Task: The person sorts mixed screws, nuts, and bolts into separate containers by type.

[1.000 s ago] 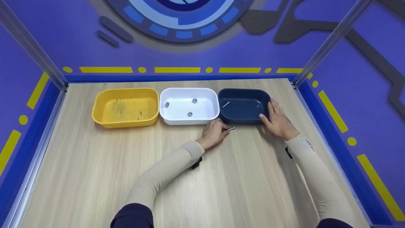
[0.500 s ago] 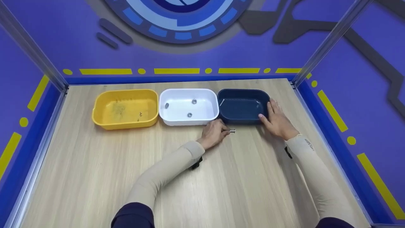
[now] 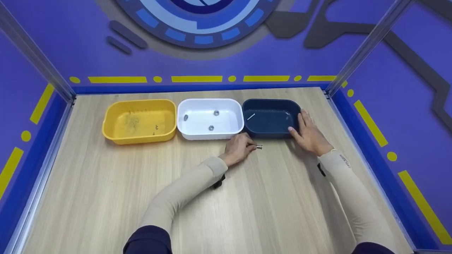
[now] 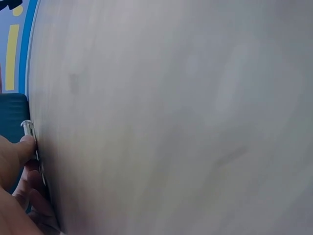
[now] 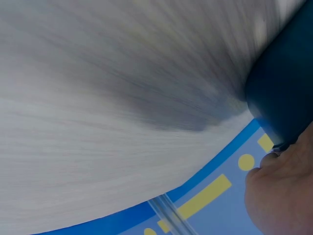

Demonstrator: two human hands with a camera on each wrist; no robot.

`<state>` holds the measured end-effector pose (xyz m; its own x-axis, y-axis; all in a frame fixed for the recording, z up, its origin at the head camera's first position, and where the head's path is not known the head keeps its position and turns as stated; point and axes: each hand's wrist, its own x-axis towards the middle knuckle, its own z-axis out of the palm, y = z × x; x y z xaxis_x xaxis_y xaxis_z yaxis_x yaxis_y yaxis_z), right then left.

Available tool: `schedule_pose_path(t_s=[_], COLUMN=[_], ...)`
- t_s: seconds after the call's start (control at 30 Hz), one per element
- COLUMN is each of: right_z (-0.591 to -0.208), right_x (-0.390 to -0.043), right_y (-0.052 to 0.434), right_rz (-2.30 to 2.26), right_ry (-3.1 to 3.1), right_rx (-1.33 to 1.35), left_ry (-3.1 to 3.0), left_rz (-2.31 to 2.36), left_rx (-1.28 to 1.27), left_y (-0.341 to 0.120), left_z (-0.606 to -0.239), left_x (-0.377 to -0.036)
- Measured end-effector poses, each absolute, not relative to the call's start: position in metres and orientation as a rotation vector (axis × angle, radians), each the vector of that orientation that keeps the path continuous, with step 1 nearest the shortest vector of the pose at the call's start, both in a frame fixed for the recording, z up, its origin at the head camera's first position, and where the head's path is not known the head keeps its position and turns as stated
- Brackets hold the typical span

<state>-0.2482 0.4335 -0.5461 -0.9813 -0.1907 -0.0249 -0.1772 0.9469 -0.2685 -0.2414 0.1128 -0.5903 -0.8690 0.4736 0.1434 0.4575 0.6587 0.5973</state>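
Observation:
In the head view, my left hand pinches a small silver bolt between thumb and fingers, just in front of the dark blue tub. The bolt's head end sticks out past the fingertips and also shows in the left wrist view; the rest is hidden by the hand. My right hand holds the tub's right end, its thumb over the front corner of the rim and the fingers along the outer side. Inside that tub lies one thin silver screw, near the left wall.
A white tub with three metal nuts stands against the dark blue one. Left of it is a yellow tub with several tiny dark pieces. Blue panels enclose the wooden table behind and at both sides.
The bolt in my left fingers has turned from slanting upward to nearly level. The screw in the dark blue tub rolled toward the left wall and back. My right hand stays in place.

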Motion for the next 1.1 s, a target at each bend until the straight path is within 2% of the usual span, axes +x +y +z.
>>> schedule_pose_path(t_s=[0.33, 0.63, 1.1], right_z=[-0.543, -0.543, -0.546], right_x=[-0.248, -0.248, -0.248], right_y=[0.434, 0.433, 0.433], right_rz=[-0.431, -0.426, -0.403], right_ry=[3.036, 3.028, 3.049], right_rx=[-0.287, -0.279, -0.285], left_ry=[2.800, 2.699, 2.719], left_rz=[1.004, 1.117, 1.197], left_rx=[0.895, 0.972, 1.026], left_y=[0.114, 0.118, 0.133], left_z=[-0.580, -0.556, -0.523], left_x=[-0.238, -0.239, -0.264])
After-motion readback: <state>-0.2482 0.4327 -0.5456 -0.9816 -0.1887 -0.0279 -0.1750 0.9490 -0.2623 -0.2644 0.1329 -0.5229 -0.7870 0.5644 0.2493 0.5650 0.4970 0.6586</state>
